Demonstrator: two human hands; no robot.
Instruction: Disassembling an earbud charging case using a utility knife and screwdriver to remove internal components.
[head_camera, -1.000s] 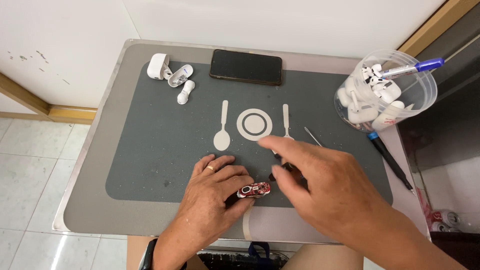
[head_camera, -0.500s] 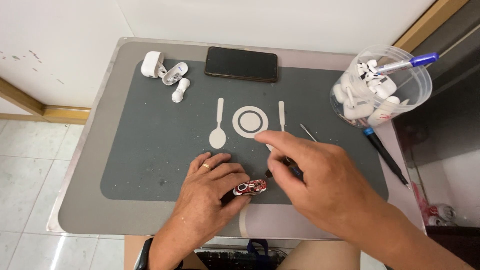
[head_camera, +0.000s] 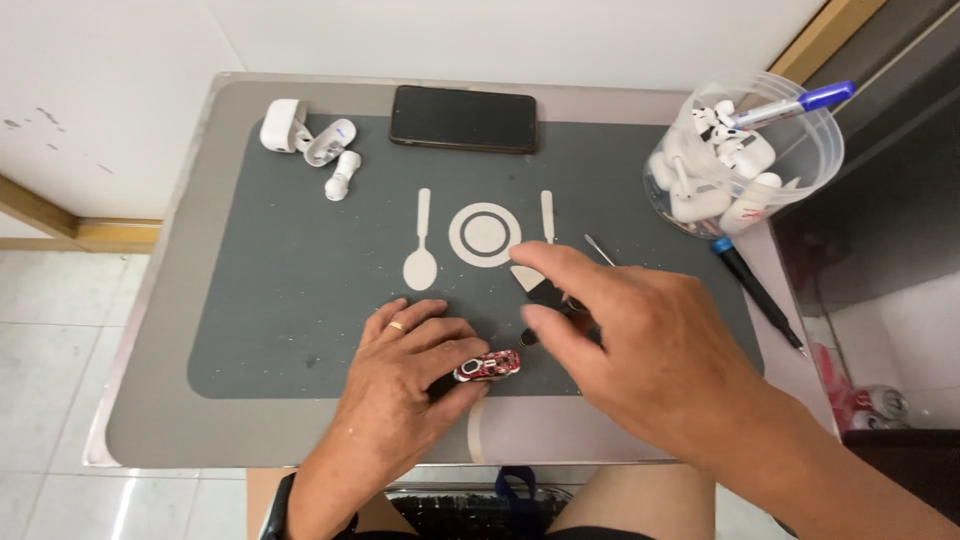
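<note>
My left hand (head_camera: 400, 390) lies flat on the grey mat (head_camera: 300, 280) near its front edge. Its thumb and fingers pinch a small red-and-white patterned object (head_camera: 487, 366) against the mat. My right hand (head_camera: 650, 350) hovers just right of it, with the fingers closed around a small dark tool (head_camera: 550, 297). The tool's lower end points down toward the red object. A thin metal pick (head_camera: 598, 248) pokes out from behind my right hand; whether it is part of the held tool I cannot tell.
A black phone (head_camera: 462, 118) lies at the mat's far edge. A white earbud case (head_camera: 283, 125) and loose white parts (head_camera: 342, 175) sit far left. Far right, a clear plastic cup (head_camera: 745, 160) holds white earbuds and a blue pen (head_camera: 800, 100). A black screwdriver (head_camera: 755, 290) lies right.
My right hand has shifted slightly toward the red object with the dark tool in it. My left hand has kept its hold in the same spot.
</note>
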